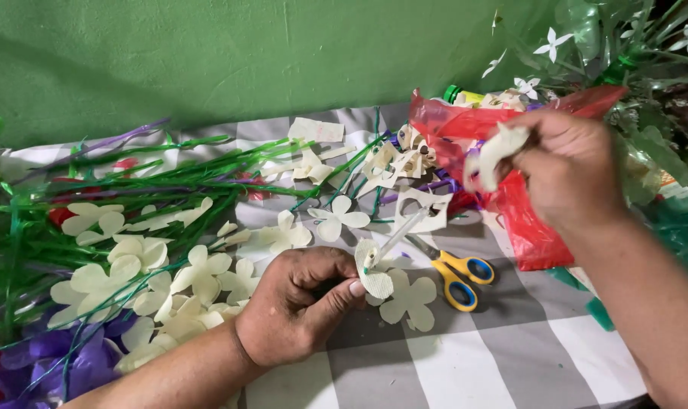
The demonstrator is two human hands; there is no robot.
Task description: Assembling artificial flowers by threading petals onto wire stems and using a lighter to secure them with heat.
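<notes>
My left hand (302, 303) rests on the checked cloth and pinches a small cream fabric petal (372, 273) wrapped around the end of a thin pale stem (401, 233). My right hand (567, 170) is raised above a red plastic bag (529, 227) and grips a curled cream petal piece (495, 155) between thumb and fingers. A flat cream flower cutout (412, 301) lies just right of my left hand. Yellow-handled scissors (453, 276) with blue finger holes lie between my two hands.
Many cream flower cutouts (200, 273) and green wire stems (170, 178) cover the left of the grey-and-white checked cloth (510, 356). Purple petals (56, 356) sit at the lower left. Finished white flowers with green leaves (624, 53) stand at the upper right, before a green wall (207, 53).
</notes>
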